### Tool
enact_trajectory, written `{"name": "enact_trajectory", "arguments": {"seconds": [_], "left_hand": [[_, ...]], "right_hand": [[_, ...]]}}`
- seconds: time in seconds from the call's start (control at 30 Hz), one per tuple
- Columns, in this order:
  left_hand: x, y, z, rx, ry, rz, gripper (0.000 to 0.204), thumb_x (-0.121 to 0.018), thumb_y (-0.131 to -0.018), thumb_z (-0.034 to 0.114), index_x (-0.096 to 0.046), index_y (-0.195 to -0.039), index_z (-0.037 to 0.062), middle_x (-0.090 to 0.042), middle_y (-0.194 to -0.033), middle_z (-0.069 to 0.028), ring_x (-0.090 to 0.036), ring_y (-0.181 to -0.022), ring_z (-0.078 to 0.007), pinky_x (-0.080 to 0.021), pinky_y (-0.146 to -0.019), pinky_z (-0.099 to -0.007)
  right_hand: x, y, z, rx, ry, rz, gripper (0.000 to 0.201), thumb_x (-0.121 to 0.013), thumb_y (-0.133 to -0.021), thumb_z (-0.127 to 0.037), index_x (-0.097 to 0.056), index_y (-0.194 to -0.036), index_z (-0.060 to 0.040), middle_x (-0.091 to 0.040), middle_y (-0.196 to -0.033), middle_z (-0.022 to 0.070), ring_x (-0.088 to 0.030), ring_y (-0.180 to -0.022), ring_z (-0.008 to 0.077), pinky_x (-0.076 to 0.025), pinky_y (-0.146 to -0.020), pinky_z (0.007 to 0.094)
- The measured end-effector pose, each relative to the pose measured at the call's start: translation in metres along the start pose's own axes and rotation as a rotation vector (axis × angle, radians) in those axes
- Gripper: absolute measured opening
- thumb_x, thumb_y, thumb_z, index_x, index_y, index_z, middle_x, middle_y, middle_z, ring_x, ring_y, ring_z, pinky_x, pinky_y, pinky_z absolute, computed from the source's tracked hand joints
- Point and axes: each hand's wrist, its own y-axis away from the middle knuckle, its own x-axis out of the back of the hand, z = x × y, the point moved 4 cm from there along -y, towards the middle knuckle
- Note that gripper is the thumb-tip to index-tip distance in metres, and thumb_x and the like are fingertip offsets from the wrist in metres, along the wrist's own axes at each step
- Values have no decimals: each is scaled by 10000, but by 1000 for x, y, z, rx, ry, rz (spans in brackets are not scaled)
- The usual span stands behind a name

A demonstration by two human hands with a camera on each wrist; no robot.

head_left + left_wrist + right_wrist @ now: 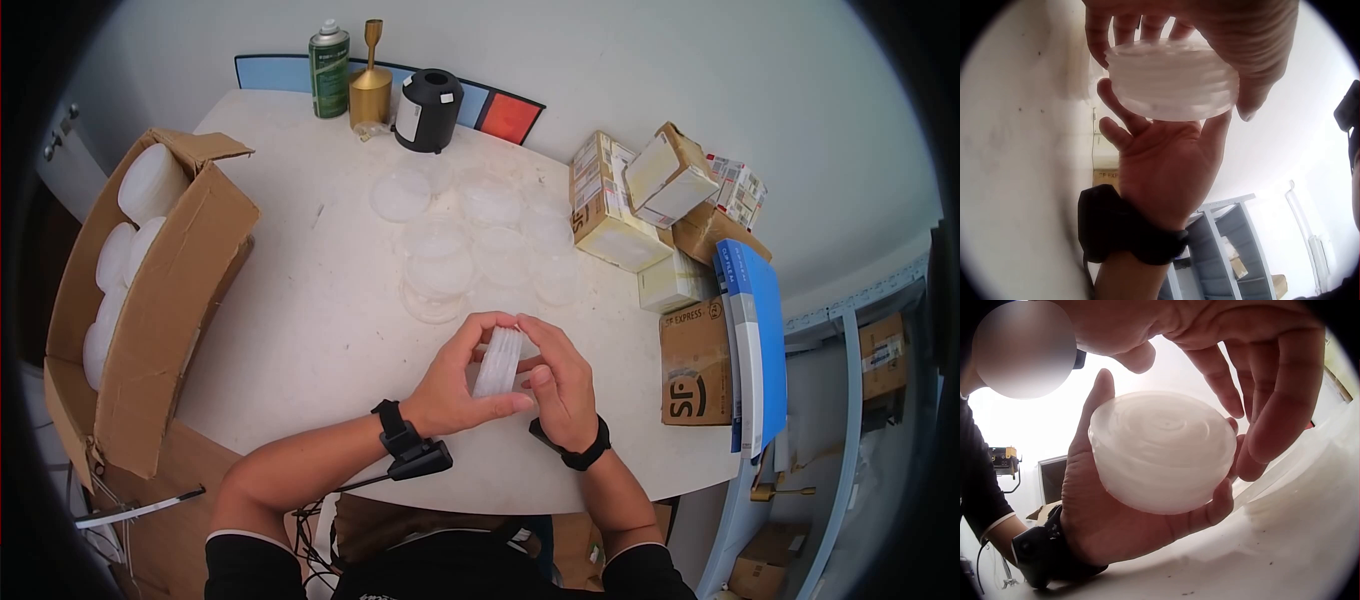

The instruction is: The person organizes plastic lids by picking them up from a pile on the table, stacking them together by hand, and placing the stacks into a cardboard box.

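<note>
A stack of translucent round plastic pieces (500, 366) is held tilted on its side above the table by the left hand (448, 382), its thumb and fingers curled round the rim. Close on the other side is the right hand (565, 385), its fingers bent loosely near the top of the stack. In the right wrist view the stack (1161, 453) lies in the left hand (1129, 528), while the fingers of the right hand (1235, 337) curve beside it, apart from its face. The left wrist view shows the layered edges of the stack (1169, 81).
More translucent round pieces (440, 272) lie in several groups on the white table (300, 290). A cardboard box (170, 330) holding white round items stands at left. Small boxes (610, 205) and blue folders (755, 340) stand at right; a spray can (329, 72) and black container (428, 110) at the back.
</note>
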Motion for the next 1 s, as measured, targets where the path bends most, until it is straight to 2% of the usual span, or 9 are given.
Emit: {"name": "enact_trajectory", "arguments": {"seconds": [0.13, 0.23, 0.27, 0.37, 0.47, 0.67, 0.77, 0.87, 1.0], "left_hand": [[2, 2, 1, 48, 13, 28, 753, -866, -812, 256, -426, -1404, 105, -545, -1217, -59, -538, -1071, -145, -458, -927, -315], [2, 1, 1, 71, 71, 31, 704, -840, -841, 216, -428, -1400, 101, -540, -1200, -47, -529, -1059, -128, -453, -916, -295], [2, 1, 0, 82, 94, 31, 692, -832, -849, 206, -427, -1400, 98, -539, -1198, -44, -528, -1059, -125, -452, -915, -289], [2, 1, -1, 105, 90, 32, 692, -797, -855, 305, -444, -1405, 75, -584, -1278, -83, -558, -1182, -180, -443, -1033, -349], [2, 2, 0, 108, 95, 31, 685, -791, -859, 306, -446, -1403, 72, -586, -1277, -85, -561, -1180, -179, -444, -1033, -350], [4, 2, -2, 109, 143, 40, 678, -784, -866, 317, -449, -1399, 66, -588, -1273, -84, -562, -1177, -177, -444, -1029, -346], [5, 2, 0, 94, 118, 42, 680, -780, -870, 338, -450, -1398, 64, -589, -1270, -85, -563, -1175, -177, -445, -1028, -347], [5, 2, 1, 110, 119, 42, 683, -779, -870, 353, -452, -1396, 65, -591, -1267, -86, -566, -1172, -177, -446, -1026, -346], [5, 2, -2, 105, 104, 39, 680, -779, -870, 350, -456, -1394, 62, -595, -1263, -86, -570, -1167, -177, -446, -1027, -344]], "right_hand": [[24, -13, 9, -127, 223, 171, 455, -610, -1003, -208, -547, -1382, 36, -583, -1361, 227, -672, -1062, 326, -577, -838, 386], [41, -21, 39, 95, 678, 168, 445, -623, -975, -169, -560, -1369, 28, -568, -1392, 225, -569, -1228, 376, -501, -1004, 446], [43, -22, 46, 39, 623, 103, 464, -631, -952, -146, -555, -1378, 23, -548, -1431, 206, -486, -1307, 407, -417, -1103, 466], [39, -25, 46, 119, 755, -15, 484, -636, -944, -142, -549, -1394, 15, -529, -1460, 195, -492, -1302, 398, -427, -1096, 460], [30, -23, 51, 107, 803, -96, 449, -647, -925, -133, -578, -1345, 9, -539, -1442, 184, -486, -1307, 400, -421, -1104, 453], [32, -21, 48, 43, 735, -63, 282, -694, -871, -109, -607, -1120, -8, -587, -1263, 188, -523, -1218, 384, -454, -1018, 448], [35, -20, 49, 67, 749, -29, 299, -736, -843, -136, -600, -1083, -17, -584, -1230, 186, -535, -1170, 375, -463, -968, 454], [38, -19, 48, -37, 732, 41, 434, -776, -805, -176, -598, -1167, -16, -550, -1334, 212, -517, -1230, 404, -456, -1019, 464], [39, -20, 50, 15, 743, 54, 666, -775, -786, -186, -515, -1370, 1, -465, -1469, 249, -472, -1310, 447, -424, -1096, 473]]}}
